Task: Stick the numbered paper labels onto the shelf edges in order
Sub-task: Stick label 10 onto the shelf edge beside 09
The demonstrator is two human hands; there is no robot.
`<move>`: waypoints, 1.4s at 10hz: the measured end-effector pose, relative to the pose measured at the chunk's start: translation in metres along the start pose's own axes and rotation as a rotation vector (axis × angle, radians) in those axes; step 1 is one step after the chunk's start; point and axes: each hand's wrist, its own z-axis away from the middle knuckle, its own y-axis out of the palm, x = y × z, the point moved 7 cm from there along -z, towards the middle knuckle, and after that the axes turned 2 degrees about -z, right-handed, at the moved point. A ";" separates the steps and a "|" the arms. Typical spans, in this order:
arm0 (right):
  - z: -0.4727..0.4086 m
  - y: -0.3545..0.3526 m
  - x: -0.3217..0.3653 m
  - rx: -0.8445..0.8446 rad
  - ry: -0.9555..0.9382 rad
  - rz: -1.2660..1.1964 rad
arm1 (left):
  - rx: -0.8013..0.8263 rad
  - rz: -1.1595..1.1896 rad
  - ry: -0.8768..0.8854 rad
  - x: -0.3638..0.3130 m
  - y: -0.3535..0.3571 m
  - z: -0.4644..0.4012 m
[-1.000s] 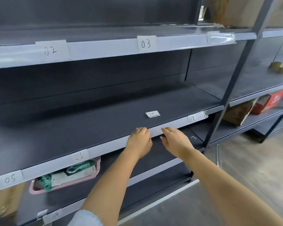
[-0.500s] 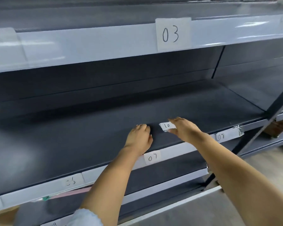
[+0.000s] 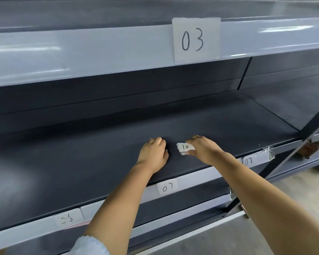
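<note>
On the dark middle shelf (image 3: 81,162), the right hand (image 3: 204,150) lay over a small stack of labels (image 3: 185,148), its fingers (image 3: 190,153) pinching the stack's right end; the top slip read 10. Half a second before, the same hand was only reaching that stack, and a second before both hands were at the near shelf edge, where label 07 (image 3: 167,186) now showed stuck and uncovered. The left hand (image 3: 154,153) rested palm-down just left of the stack, not touching it, fingers curled together against the shelf. The view had also drawn closer since then, so label 03 (image 3: 196,39) on the upper shelf edge (image 3: 99,50) filled more of the view. Along the near edge, label 06 (image 3: 67,218) sat far left, blurred, and label 08 (image 3: 249,161) sat right of the right forearm, with crumpled tape (image 3: 269,153) at its end. A dark upright post (image 3: 302,144) crossed the right side in front of the next bay.
</note>
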 end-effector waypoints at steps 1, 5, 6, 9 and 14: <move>0.000 -0.001 0.000 0.011 0.002 0.013 | -0.008 -0.007 0.001 0.001 -0.001 -0.001; 0.001 0.002 -0.004 0.028 0.011 0.017 | -0.014 -0.014 0.014 0.001 0.000 0.000; 0.002 0.002 -0.005 0.029 0.013 0.009 | -0.014 -0.016 0.016 0.001 0.000 -0.001; 0.004 0.000 -0.009 0.024 0.023 0.027 | -0.023 -0.030 0.020 -0.002 -0.002 0.000; 0.005 -0.001 -0.003 0.002 0.008 0.006 | -0.014 -0.030 0.005 0.001 -0.006 0.006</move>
